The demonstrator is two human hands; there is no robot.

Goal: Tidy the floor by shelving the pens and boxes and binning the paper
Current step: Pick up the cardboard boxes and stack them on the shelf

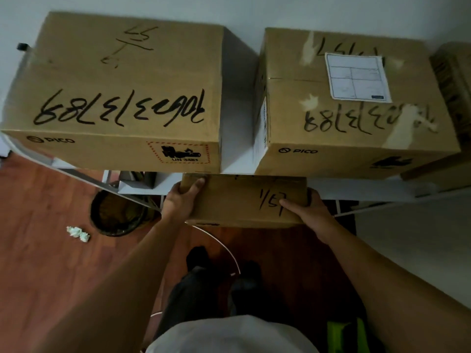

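Observation:
I hold a small brown cardboard box (237, 200) marked "1/5" between both hands, level with the shelf tier under the top one. My left hand (182, 197) grips its left side with fingers over the top corner. My right hand (308, 208) clasps its right side, thumb on top. The box's far end is tucked under the top shelf (237, 164). Crumpled white paper (77, 233) lies on the wooden floor to the left, beside a dark round bin (116, 212). No pens are in sight.
Two large brown boxes sit on the top shelf, one left (114, 93) and one right (354, 103), with a third (456, 98) at the far right edge. The white shelf frame (369, 194) runs across. My legs and feet stand below on the floor.

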